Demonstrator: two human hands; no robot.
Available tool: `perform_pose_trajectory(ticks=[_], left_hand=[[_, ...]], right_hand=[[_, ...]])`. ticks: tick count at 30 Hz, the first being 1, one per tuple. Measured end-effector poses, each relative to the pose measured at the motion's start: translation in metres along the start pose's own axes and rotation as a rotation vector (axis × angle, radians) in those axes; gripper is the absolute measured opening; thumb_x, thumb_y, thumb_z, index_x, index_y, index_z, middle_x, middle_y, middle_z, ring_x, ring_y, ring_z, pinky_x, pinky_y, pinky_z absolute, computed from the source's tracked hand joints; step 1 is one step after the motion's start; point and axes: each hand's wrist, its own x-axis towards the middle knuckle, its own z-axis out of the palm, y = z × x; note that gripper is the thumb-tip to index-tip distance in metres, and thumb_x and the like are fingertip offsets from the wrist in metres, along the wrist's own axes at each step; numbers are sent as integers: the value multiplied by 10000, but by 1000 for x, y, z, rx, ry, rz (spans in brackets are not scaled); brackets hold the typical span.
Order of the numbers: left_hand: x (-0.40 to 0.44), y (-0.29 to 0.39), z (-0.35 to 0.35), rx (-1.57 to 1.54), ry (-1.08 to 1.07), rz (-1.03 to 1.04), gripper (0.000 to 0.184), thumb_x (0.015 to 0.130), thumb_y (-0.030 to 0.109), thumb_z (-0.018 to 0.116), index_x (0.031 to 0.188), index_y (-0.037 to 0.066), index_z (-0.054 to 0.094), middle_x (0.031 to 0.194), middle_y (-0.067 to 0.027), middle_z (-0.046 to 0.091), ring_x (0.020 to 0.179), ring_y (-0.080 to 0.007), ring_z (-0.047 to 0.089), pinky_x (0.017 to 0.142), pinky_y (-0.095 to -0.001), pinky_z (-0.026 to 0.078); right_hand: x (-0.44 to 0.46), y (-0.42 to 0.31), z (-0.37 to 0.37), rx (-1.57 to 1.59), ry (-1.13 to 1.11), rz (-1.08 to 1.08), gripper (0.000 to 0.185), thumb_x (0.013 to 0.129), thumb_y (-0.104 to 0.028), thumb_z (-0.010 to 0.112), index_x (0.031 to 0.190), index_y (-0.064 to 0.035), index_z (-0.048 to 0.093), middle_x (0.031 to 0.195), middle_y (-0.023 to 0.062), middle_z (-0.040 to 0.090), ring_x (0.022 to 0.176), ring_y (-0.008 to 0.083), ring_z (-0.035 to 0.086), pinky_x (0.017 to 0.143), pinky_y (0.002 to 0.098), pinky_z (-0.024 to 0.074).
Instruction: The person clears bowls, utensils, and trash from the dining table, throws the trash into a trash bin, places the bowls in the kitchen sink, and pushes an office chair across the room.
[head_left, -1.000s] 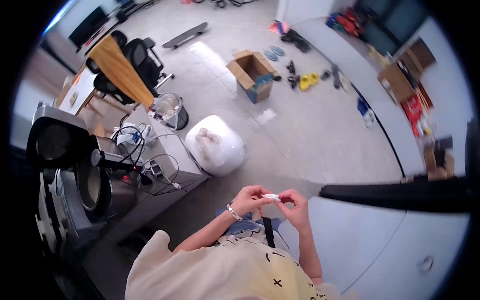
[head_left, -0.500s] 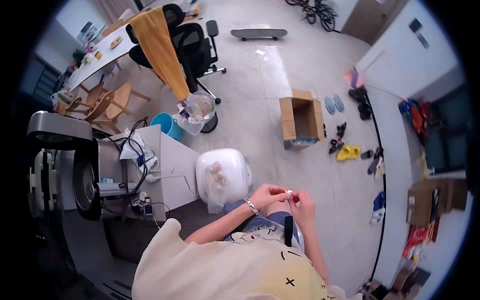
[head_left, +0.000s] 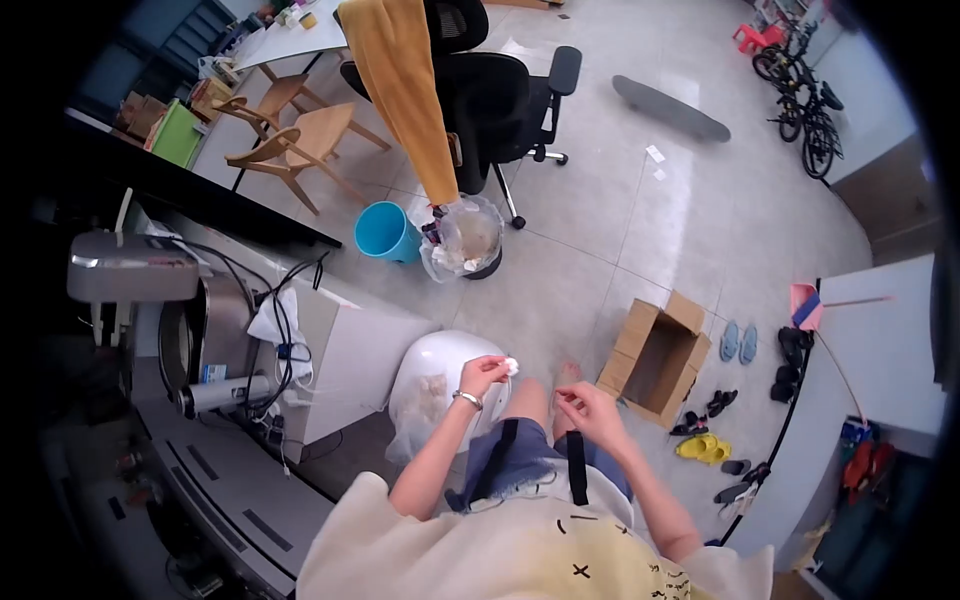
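Observation:
My left hand [head_left: 482, 374], with a silver bracelet at the wrist, pinches a small white crumpled piece [head_left: 512, 367] at its fingertips; it looks like tissue or paper, but I cannot be sure. My right hand [head_left: 592, 412] is apart from it, over my lap, its fingers drawn together in a pinch. Whether anything tiny is between those fingers I cannot make out. Just left of and below my left hand stands a white rounded appliance or bin [head_left: 430, 355], with a clear plastic bag [head_left: 420, 408] of pale beige bits on its top.
Ahead stand a bag-lined trash bin [head_left: 470, 240], a blue bucket [head_left: 388, 232] and a black office chair [head_left: 490, 110] draped with a yellow towel [head_left: 405, 100]. An open cardboard box [head_left: 655, 360] lies to the right, beside several shoes [head_left: 704, 448]. A skateboard [head_left: 670, 108] rests farther off.
My hands, together around the small white piece before, have parted. The left has moved left and up with the white piece; the right stays near my lap. My view has turned left.

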Motion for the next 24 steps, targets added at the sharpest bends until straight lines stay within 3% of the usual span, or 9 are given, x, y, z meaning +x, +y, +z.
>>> perform_pose_trajectory(ticks=[4, 6, 13, 15, 16, 20, 24], left_hand=[[91, -1, -40, -95, 397, -50, 215, 731, 49, 600, 912, -38, 521, 755, -136, 596, 596, -166, 589, 535, -254, 511], [136, 8, -63, -146, 486, -22, 242, 734, 43, 580, 936, -30, 469, 761, -152, 588, 587, -181, 589, 531, -279, 518], [321, 3, -168, -286, 775, -1, 249, 730, 41, 575, 927, -29, 438, 792, -178, 560, 569, -233, 588, 494, -320, 526], [370, 4, -191, -245, 859, -73, 236, 730, 37, 578, 912, -23, 440, 797, -169, 560, 573, -222, 585, 494, -309, 524], [390, 1, -201, -210, 873, -76, 240, 727, 34, 581, 914, -21, 441, 796, -164, 562, 583, -215, 585, 497, -302, 524], [452, -17, -229, 17, 865, -26, 230, 717, 33, 595, 895, -9, 455, 783, -142, 566, 624, -187, 585, 504, -275, 521], [491, -36, -244, 230, 806, -15, 218, 727, 56, 594, 919, 2, 505, 847, -131, 580, 676, -176, 584, 566, -271, 522]], right_hand=[[63, 37, -34, -260, -88, -14, 181, 737, -155, 556, 872, -35, 560, 780, 121, 562, 678, 283, 576, 606, 343, 468], [84, 77, -32, -499, -116, -77, 171, 740, -162, 544, 850, -31, 543, 777, 129, 558, 679, 305, 569, 603, 371, 464], [161, 139, 5, -449, -339, 165, 193, 741, -192, 538, 902, -89, 563, 775, 133, 562, 745, 310, 559, 657, 383, 460], [202, 162, 19, -433, -293, -46, 163, 726, -174, 542, 837, -55, 553, 736, 148, 553, 705, 312, 564, 618, 403, 456], [222, 169, 27, -418, -274, -149, 153, 719, -165, 545, 804, -37, 548, 716, 156, 549, 685, 313, 567, 599, 414, 454], [316, 206, 71, -633, -497, 82, 134, 708, -178, 562, 746, -51, 547, 693, 136, 552, 689, 272, 573, 609, 351, 464], [422, 216, 98, -859, -387, -131, 162, 718, -210, 549, 802, -72, 562, 808, 118, 580, 746, 289, 568, 648, 387, 461]])
